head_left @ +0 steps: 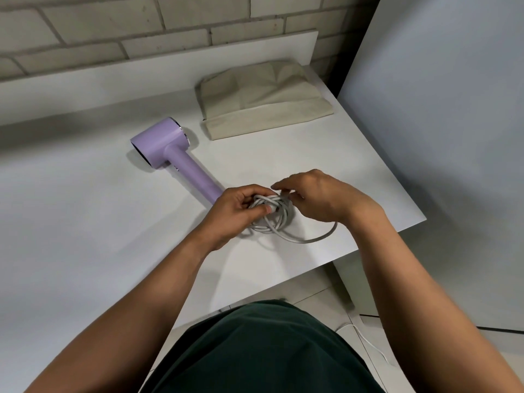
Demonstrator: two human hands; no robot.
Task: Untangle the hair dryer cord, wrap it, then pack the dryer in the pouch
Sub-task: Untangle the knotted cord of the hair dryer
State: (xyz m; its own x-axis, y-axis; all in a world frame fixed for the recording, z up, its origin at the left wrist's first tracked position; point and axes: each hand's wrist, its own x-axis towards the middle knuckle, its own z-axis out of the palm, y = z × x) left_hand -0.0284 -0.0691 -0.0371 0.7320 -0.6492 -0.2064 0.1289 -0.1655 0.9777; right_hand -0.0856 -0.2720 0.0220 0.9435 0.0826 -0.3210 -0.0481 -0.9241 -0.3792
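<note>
Tabletop (pixel 85 222) bears cord (pixel 279 219) between left hand (pixel 238 208) and right hand (pixel 320 194) (both pinching).

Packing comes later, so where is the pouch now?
Head view: the beige pouch lies flat at the far right of the table, near the brick wall, just right of the purple dryer.

Scene taken from single head-worn wide-angle camera, aimed forward and down across white table (pixel 85 222) at close range. Far edge framed against brick wall (pixel 113 29); near edge and right corner kept in view.
</note>
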